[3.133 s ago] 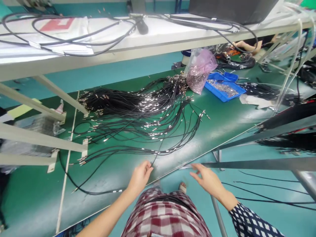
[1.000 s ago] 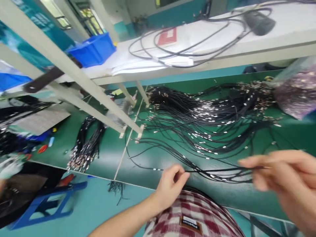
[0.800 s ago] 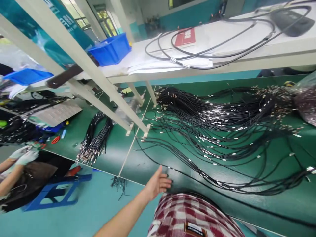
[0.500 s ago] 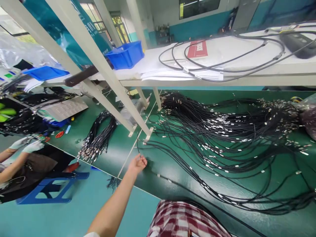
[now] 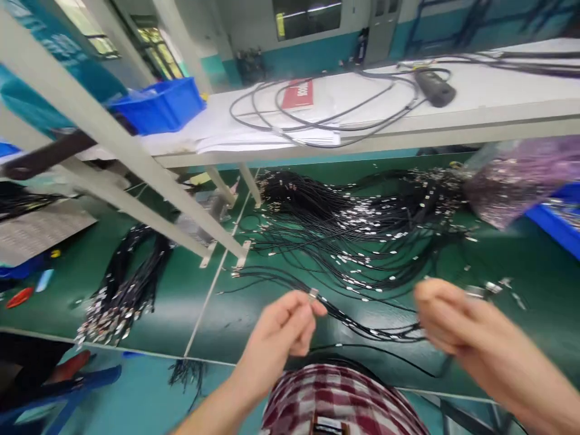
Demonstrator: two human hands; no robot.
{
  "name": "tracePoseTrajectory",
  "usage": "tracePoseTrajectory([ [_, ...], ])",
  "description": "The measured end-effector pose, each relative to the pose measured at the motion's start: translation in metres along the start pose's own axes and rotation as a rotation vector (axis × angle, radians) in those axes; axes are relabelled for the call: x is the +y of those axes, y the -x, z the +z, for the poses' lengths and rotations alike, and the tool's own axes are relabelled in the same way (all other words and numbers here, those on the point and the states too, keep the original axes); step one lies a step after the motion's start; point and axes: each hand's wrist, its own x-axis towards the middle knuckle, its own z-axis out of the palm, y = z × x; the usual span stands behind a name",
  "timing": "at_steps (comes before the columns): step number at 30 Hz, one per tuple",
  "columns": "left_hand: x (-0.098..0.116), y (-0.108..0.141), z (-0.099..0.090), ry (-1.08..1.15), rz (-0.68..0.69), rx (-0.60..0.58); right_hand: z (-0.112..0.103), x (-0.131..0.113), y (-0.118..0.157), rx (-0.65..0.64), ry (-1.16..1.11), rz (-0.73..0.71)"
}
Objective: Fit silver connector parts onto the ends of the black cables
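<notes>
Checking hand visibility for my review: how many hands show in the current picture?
2: the left hand near the picture's middle and the right hand, blurred, farther right, both over the green table. No others show, though some could be hidden.

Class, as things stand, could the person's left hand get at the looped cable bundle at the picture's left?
Probably yes: the left hand could pass in front of the shelf posts, which stand farther back, to reach the looped cable bundle, perhaps with a lean.
</notes>
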Motion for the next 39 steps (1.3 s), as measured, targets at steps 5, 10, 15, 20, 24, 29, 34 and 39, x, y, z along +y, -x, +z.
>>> tracePoseTrajectory([
  [5,-0.005,-0.002,0.049,-0.078,-0.059,-0.286,0.033,-0.016,-0.015,-0.135,-0.093,0.037],
  [10,-0.009,-0.008,0.057,-0.103,-0.073,-0.325,0.036,-0.018,-0.017,-0.077,-0.126,-0.019],
  [15,-0.012,-0.007,0.06,-0.223,0.05,-0.261,0.036,-0.016,-0.016,-0.094,-0.112,-0.04],
  [20,-0.015,-0.007,0.059,-0.4,0.162,-0.117,0.038,-0.016,-0.017,-0.093,-0.122,-0.007],
  [24,-0.015,-0.005,0.061,-0.414,0.144,-0.116,0.038,-0.012,-0.021,-0.125,-0.179,0.003],
  [29,-0.015,-0.001,0.061,-0.439,0.204,-0.131,0.036,-0.009,-0.024,-0.231,-0.376,0.028],
  [34,-0.016,0.001,0.058,-0.465,0.231,-0.165,0.035,-0.013,-0.019,-0.247,-0.415,0.005],
  [39,-0.021,0.0,0.055,-0.401,0.227,-0.193,0.037,-0.019,-0.014,-0.225,-0.41,0.004],
])
